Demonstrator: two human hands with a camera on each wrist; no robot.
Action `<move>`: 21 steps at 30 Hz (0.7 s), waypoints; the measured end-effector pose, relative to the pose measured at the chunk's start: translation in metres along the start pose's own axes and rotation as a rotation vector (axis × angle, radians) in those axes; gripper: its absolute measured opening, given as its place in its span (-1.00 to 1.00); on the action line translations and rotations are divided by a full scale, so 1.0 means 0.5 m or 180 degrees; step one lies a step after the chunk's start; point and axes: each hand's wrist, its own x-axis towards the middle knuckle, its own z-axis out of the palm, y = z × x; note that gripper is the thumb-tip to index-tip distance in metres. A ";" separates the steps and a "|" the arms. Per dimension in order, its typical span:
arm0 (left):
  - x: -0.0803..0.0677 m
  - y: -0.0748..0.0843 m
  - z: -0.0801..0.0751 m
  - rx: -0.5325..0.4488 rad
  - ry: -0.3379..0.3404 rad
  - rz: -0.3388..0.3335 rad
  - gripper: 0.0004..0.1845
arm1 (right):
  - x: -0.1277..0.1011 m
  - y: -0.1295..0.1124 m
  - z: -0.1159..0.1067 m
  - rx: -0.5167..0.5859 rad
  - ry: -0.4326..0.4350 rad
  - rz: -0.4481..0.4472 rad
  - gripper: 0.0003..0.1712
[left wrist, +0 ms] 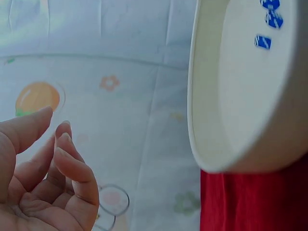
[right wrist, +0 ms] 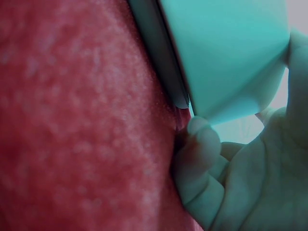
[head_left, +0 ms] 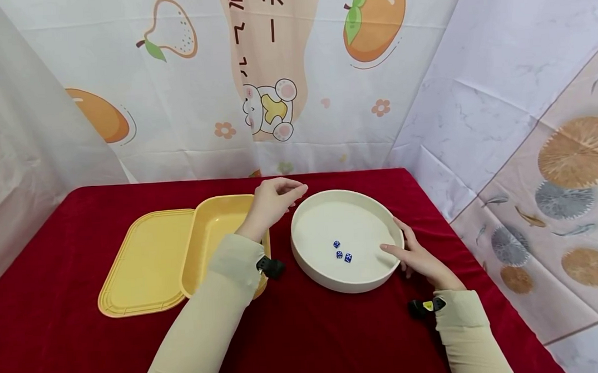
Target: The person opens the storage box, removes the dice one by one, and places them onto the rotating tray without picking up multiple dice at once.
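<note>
A white round tray (head_left: 329, 195) stands on the red tablecloth (head_left: 336, 340) and holds three small blue dice (head_left: 342, 252) near its middle. My right hand (head_left: 416, 258) grips the tray's right rim, thumb inside and fingers against the outer wall. The right wrist view shows those fingers (right wrist: 202, 144) curled under the tray wall (right wrist: 226, 53). My left hand (head_left: 275, 201) hovers just left of the tray's far rim, over the table. Its fingers (left wrist: 72, 163) are loosely curled and hold nothing. The tray (left wrist: 202, 96) and dice (left wrist: 268, 19) also appear in the left wrist view.
A yellow rectangular container (head_left: 208, 235) sits left of the tray, partly under my left forearm. Its flat yellow lid (head_left: 142, 265) lies further left. Printed cloth backdrops (head_left: 325, 96) close in the table at the back and both sides.
</note>
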 end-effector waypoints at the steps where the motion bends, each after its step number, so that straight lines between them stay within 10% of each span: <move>1: 0.001 -0.005 -0.006 -0.0013 0.0016 -0.0014 -0.66 | 0.000 0.001 0.000 0.0003 -0.0002 -0.0002 0.09; 21: 0.007 -0.123 -0.066 0.0155 0.0179 -0.0441 -0.62 | 0.004 0.007 -0.001 0.0015 -0.0006 -0.0007 0.09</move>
